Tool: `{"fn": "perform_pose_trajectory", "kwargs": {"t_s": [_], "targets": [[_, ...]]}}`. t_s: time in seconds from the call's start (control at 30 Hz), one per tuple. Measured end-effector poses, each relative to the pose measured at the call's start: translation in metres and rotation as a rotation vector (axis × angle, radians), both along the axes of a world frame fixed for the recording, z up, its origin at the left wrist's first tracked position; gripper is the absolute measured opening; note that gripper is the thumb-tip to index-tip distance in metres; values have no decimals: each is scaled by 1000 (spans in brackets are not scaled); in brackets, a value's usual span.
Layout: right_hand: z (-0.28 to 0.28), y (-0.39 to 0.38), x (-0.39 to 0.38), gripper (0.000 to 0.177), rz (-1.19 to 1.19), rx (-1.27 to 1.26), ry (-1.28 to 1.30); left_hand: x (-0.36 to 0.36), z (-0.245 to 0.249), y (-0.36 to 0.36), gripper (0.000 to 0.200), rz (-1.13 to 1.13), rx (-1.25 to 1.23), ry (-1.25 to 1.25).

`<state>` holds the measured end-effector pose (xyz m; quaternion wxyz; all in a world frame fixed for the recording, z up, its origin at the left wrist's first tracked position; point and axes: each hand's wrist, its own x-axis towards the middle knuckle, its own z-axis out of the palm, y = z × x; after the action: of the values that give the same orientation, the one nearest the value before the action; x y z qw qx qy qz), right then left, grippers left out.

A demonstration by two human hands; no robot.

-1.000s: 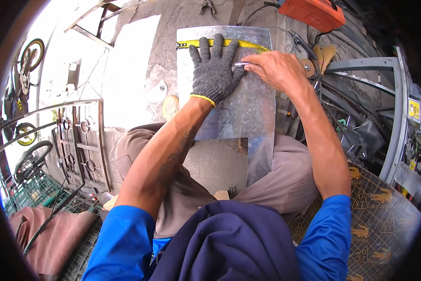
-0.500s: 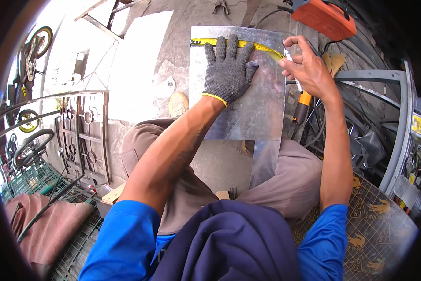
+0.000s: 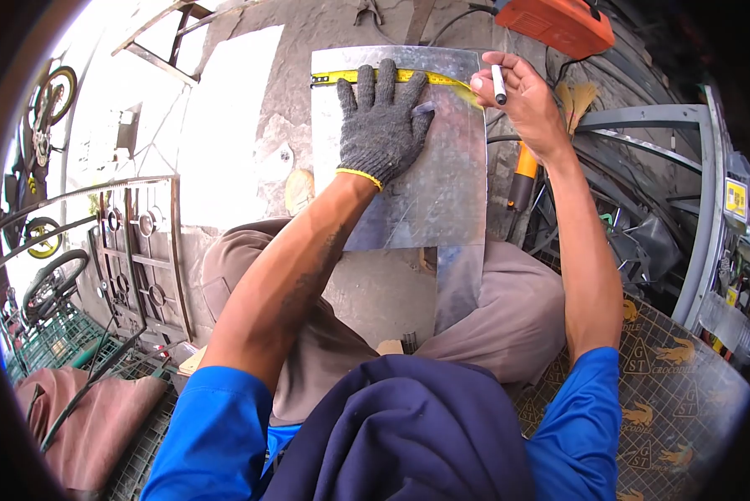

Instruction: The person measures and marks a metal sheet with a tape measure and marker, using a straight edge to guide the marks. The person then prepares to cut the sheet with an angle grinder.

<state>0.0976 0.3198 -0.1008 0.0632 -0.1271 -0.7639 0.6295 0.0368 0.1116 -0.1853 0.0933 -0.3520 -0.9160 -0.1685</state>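
Note:
A shiny metal sheet [image 3: 441, 188] lies in front of my crossed legs. Across its far part runs a yellow tape measure [image 3: 329, 78], its hooked end near the sheet's left edge. My left hand [image 3: 383, 125], in a dark grey knit glove with a yellow cuff, presses flat on the sheet with fingers spread, the fingertips over the tape. At the sheet's right edge, my bare right hand [image 3: 527, 108] holds a white marker [image 3: 498, 82] with a black end pointing down. Its thumb and fingertips are right at the tape, which bends there.
An orange machine [image 3: 554, 32] stands at the far right. A yellow-and-black power tool [image 3: 522, 177] is beside the sheet. Grey metal framing [image 3: 709, 192] and a patterned board [image 3: 642, 392] are on my right. At left stands a rusty metal grille [image 3: 159, 267].
My right hand has turned, and the marker now points more toward me, its thumb closer to the tape. The gloved left hand stays on the sheet. The whole view has shifted slightly.

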Motion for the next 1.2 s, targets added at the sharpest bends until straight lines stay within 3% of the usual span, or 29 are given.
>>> {"fn": "perform_pose_trajectory", "kwargs": {"t_s": [0.13, 0.27, 0.33, 0.47, 0.6, 0.67, 0.87, 1.2], "targets": [[-14, -4, -7, 39, -80, 58, -27, 0, 0, 1, 57, 0, -6, 8], [-34, -9, -6, 28, 89, 117, -103, -1, -2, -1, 57, -16, 24, 7], [-49, -12, -4, 25, 64, 255, 39, -1, -1, -1, 57, -11, 20, 10], [-51, -11, -3, 31, 72, 241, 27, -1, -3, -1, 57, -8, 12, 24], [-40, -14, -3, 24, 134, 344, 14, -1, -4, -1, 57, -10, 33, 23], [-38, -19, -3, 24, 28, 388, -21, -1, -3, -1, 57, -11, 29, 7], [-52, -12, -5, 29, 48, 299, 25, -1, -3, -1, 57, -11, 32, 8], [-39, -17, -5, 27, 48, 381, -9, 0, -2, 0, 56, -5, 36, 10]]}}
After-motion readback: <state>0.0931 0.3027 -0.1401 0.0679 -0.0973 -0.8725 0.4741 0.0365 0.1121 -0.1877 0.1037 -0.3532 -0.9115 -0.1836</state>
